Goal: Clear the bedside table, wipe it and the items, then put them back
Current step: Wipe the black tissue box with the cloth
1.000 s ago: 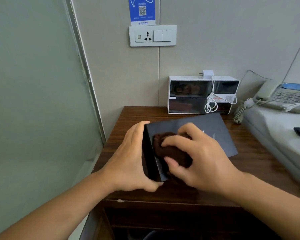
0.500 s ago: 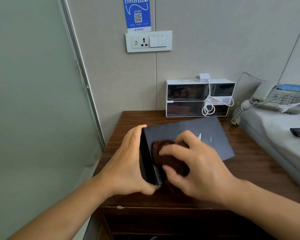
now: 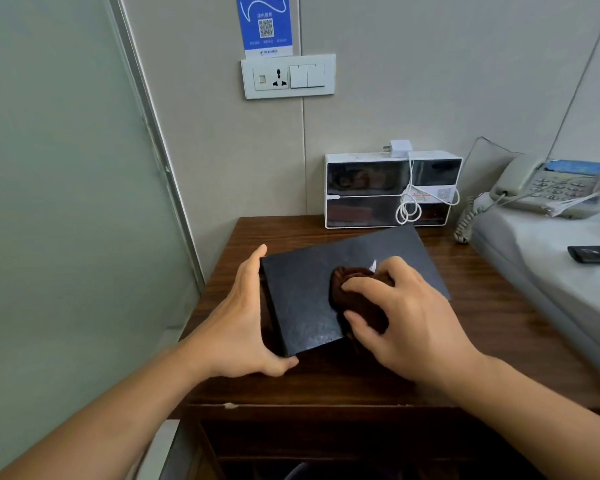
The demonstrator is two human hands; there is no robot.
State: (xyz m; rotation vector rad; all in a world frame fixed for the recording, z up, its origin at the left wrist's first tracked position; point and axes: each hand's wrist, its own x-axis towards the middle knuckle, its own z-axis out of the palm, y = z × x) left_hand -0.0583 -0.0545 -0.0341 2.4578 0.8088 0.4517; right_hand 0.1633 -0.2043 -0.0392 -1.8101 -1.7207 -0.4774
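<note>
The left grip (image 3: 243,327) clasps the box's (image 3: 309,299) near-left end; its long axis runs away rightward. The right grip (image 3: 406,323) clutches a cloth (image 3: 354,289) atop it.

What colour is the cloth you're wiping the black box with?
Dark brown. The cloth is bunched under the right hand on the black box, seen in the head view.

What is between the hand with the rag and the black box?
Only the rag. The right hand presses the brown rag onto the top of the black box, so the cloth lies between them. The left hand holds the box's left side directly.
</note>
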